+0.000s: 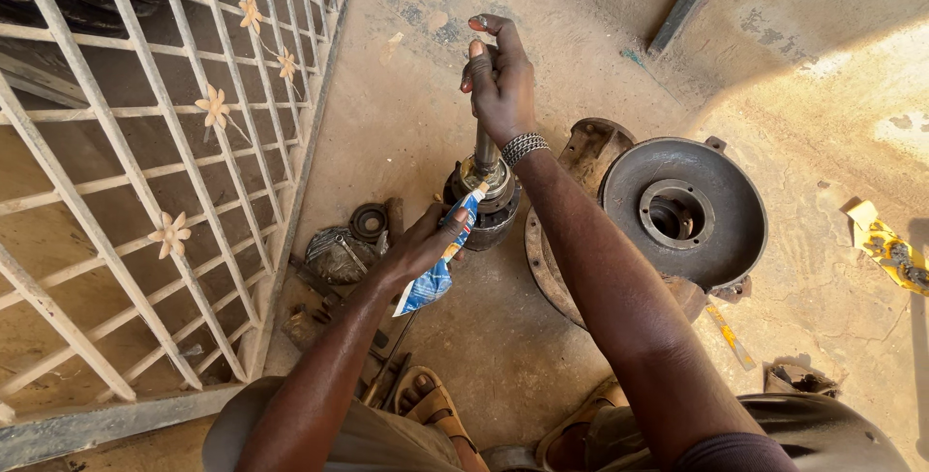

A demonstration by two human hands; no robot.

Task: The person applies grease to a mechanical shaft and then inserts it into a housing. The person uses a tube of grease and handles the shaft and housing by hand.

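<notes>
At frame centre, the right hand [500,80] has its grip closed round the upright metal shaft [483,146] of a joint [487,203] standing on the floor [406,123]; the left hand [424,243] squeezes a blue-and-white sachet [443,259] against the joint; a round metal housing [683,211] lies right of it.

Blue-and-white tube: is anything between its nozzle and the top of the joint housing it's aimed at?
Nothing visible. The left hand holds the blue-and-white tube with its tip right at the rim of the joint housing. The right hand grips the shaft above, clear of the tip.
</notes>
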